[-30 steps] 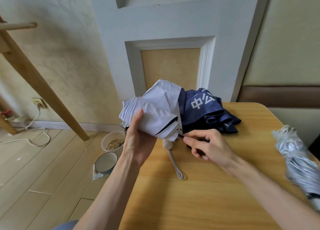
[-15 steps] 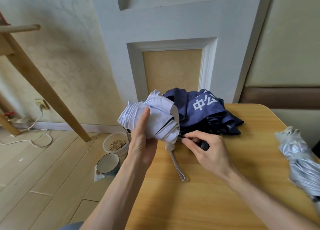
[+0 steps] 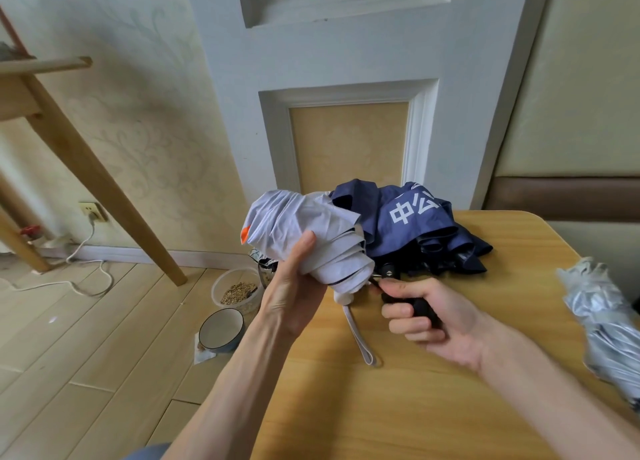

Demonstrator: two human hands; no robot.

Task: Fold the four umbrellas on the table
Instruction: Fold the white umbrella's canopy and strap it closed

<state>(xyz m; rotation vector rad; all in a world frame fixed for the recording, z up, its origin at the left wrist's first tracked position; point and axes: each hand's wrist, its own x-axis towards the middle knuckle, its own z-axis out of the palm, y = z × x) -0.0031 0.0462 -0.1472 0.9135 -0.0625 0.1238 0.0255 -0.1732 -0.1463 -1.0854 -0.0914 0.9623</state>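
Nearest, the right hand (image 3: 433, 317) had wrapped fully round a black handle (image 3: 424, 309), where 0.5 s before its fingertips only pinched there. Whose handle it was I could not tell. Just beyond, the left hand (image 3: 294, 286) clasped the pale umbrella (image 3: 311, 237) over the left edge of the table (image 3: 415, 407), its white strap (image 3: 360, 335) trailing on the wood. Farther back the navy umbrella (image 3: 415, 227) lay loose, and a silver umbrella (image 3: 602, 321) lay at the right. The firmer hold suggested the shaft was about to be pushed in.
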